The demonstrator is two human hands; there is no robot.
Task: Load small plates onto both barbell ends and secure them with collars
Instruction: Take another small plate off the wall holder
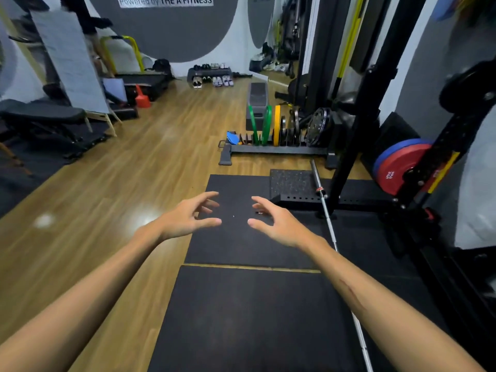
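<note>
— Wooden flooring (112, 183) ran under black rubber mats (249, 304), didn't it? Where was the barbell (326, 210)?

— It lay along the right side of the mats, just beside the black rack upright (357, 130). Its long axis ran from the near right corner away toward the plate rack (276, 149), the far end pointing at that rack.

— How did it look?

— Slim and silver, with a red-marked ring near the far sleeve. That far sleeve was bare. The near end ran out of view, partly hidden behind the right forearm.

— And the plates?

— Small plates (288, 127) stood on edge in the plate rack's slots, beside a yellow plate (277, 124) and green bands (261, 124). Red and blue plates (397, 170) hung on the rack at the right.

— The hands?

— Left hand (185, 218) and right hand (273, 224) hovered over the mat, each grip released, fingers spread and loosely bent, holding nothing.

— Room to move?

— Open wood floor lay to the left; the rack frame hemmed the right edge.
</note>
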